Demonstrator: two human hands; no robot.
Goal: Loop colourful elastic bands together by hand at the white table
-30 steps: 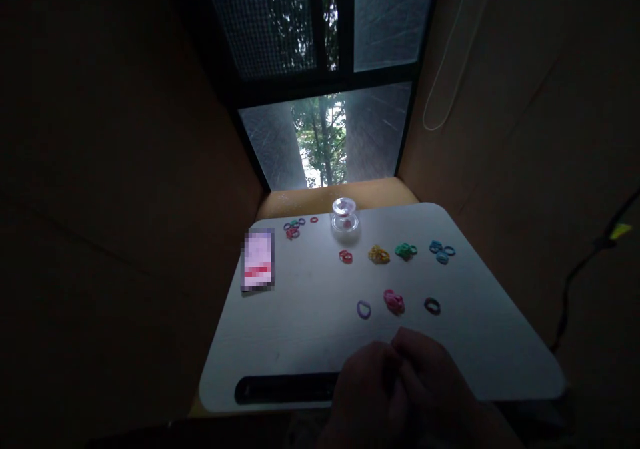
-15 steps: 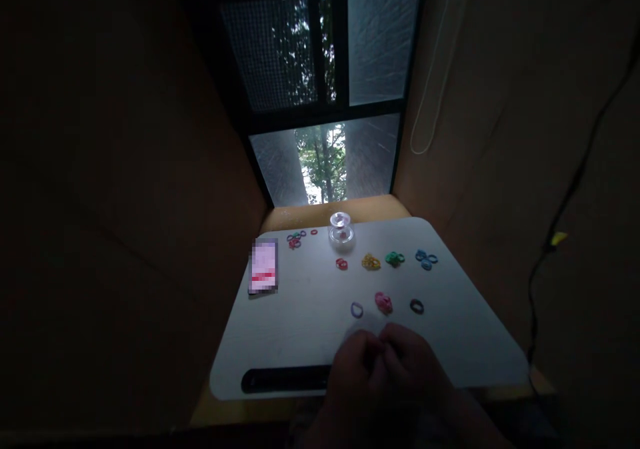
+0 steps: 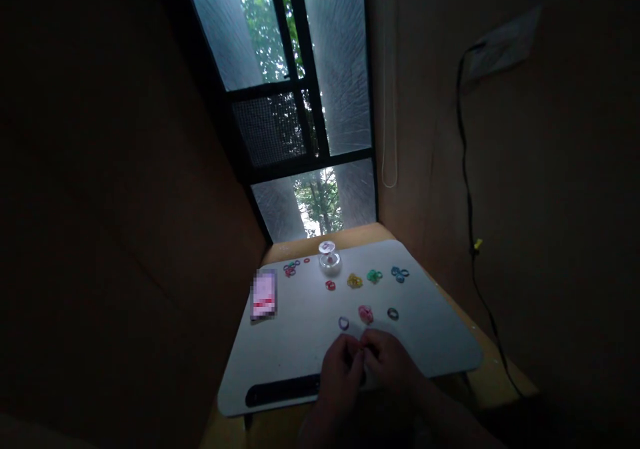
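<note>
My left hand (image 3: 341,362) and my right hand (image 3: 385,354) meet above the near side of the white table top, fingertips pinched together. Between them shows a tiny reddish spot, too small and dark to make out. Just beyond lie a purple ring-shaped band (image 3: 343,323), a pink bunch of bands (image 3: 365,313) and a dark band (image 3: 393,313). Farther back sit small piles of red bands (image 3: 331,285), yellow bands (image 3: 355,281), green bands (image 3: 374,275) and blue bands (image 3: 399,274).
A clear round container (image 3: 330,262) stands at the back of the white table top (image 3: 295,342). Mixed bands (image 3: 291,269) lie back left, above a blurred-out phone-like object (image 3: 264,294). A black strip (image 3: 283,390) runs along the front edge. A cable (image 3: 467,189) hangs on the right wall.
The view has tilted up and shifted, showing more window and wall. My hands stay together in a pinch, with the fingertips now easier to see. The piles look unchanged.
</note>
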